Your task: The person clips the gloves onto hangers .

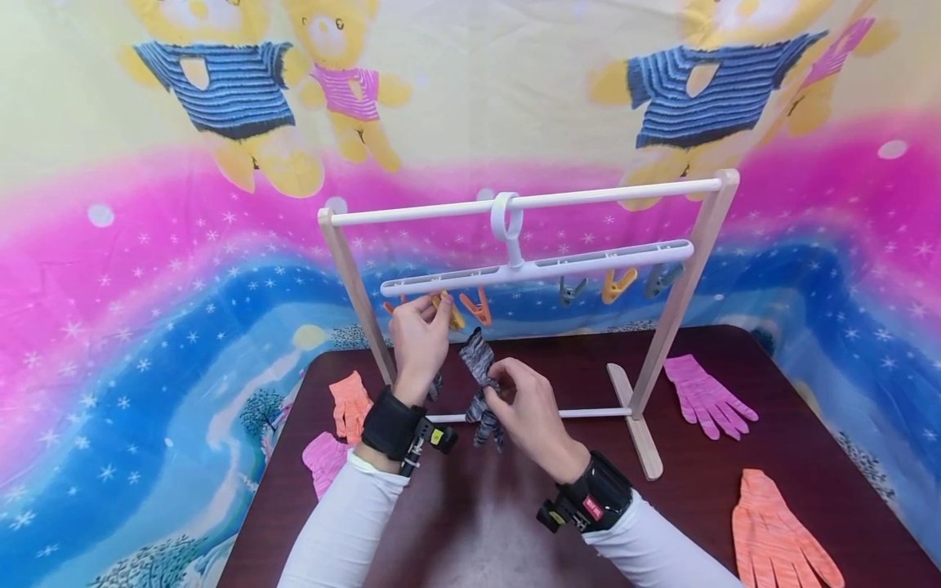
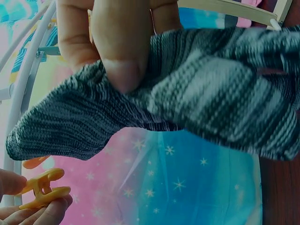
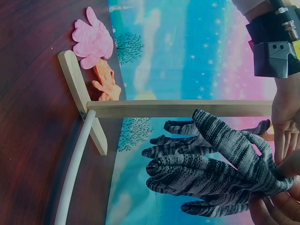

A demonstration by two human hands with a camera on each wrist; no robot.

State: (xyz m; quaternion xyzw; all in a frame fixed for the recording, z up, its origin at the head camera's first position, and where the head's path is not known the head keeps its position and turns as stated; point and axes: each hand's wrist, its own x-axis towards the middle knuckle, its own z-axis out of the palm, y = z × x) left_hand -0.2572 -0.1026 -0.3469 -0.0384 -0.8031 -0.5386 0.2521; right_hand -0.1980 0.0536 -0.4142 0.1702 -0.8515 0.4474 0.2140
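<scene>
My left hand (image 1: 421, 339) pinches a yellow clothespin (image 1: 448, 312) under the white hanger (image 1: 456, 282). In the left wrist view the jaws of that yellow clothespin (image 2: 44, 188) point toward the cuff end of a grey-and-black striped knit glove (image 2: 61, 122). Thumb and fingers of my right hand (image 1: 531, 408) grip this glove (image 1: 478, 359) near its cuff, just below the clothespin, its fingers dangling down. A second grey striped glove (image 3: 180, 147) hangs behind it in the right wrist view, mostly hidden by my left wrist in the head view. Beside the yellow clothespin hangs an orange clothespin (image 1: 476, 307).
The hanger hooks over the white rail (image 1: 610, 196) of a wooden-legged rack (image 1: 685, 302). Grey-green (image 1: 572, 291), yellow (image 1: 619, 286) and grey-blue clothespins (image 1: 663, 280) hang at right. Pink (image 1: 709, 396) and orange gloves (image 1: 779, 531) lie right; another orange (image 1: 350, 406) and pink glove (image 1: 325, 461) left.
</scene>
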